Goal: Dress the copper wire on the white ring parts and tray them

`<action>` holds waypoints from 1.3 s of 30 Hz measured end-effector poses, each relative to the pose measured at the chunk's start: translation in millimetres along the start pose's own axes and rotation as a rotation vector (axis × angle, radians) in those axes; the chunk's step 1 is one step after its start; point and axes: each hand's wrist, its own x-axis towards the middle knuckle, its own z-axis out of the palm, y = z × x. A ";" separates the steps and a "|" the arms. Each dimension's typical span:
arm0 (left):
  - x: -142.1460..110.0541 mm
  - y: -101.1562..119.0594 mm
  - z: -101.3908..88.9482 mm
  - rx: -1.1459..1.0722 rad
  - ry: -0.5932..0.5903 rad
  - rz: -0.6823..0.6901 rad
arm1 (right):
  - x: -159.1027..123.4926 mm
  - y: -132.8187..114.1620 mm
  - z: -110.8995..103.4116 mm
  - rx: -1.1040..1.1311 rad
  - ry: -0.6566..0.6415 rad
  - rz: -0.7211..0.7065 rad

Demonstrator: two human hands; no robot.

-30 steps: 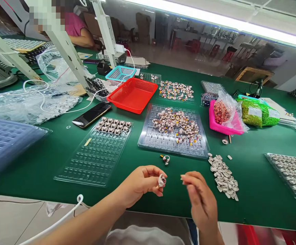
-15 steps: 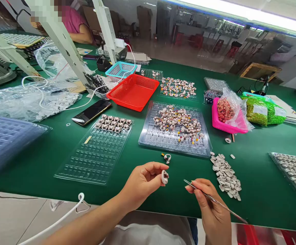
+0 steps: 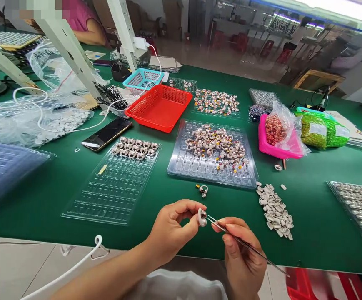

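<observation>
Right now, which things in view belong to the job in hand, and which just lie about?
In the job:
white part in left hand
tweezers in right hand
probably similar parts on tray
probably pale oval pieces

Apparently lying about:
phone
red basket
blue basket

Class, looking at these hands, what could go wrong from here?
The tweezers in the right hand point at the small white part pinched in the left hand, so a slip might scratch it. Held only at the fingertips, that part could also drop. The loose piece lying just beyond the left hand might get knocked.
</observation>
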 end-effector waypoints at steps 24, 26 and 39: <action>-1.6 -4.3 -3.8 0.062 -0.046 -0.002 | 2.8 2.1 3.6 0.027 -0.081 0.032; -2.2 -4.8 -4.1 0.103 -0.045 0.037 | 5.0 1.0 5.0 0.049 -0.086 0.045; -6.4 -0.3 1.8 0.058 -0.090 0.119 | 14.0 -2.0 7.0 -0.173 -0.199 0.188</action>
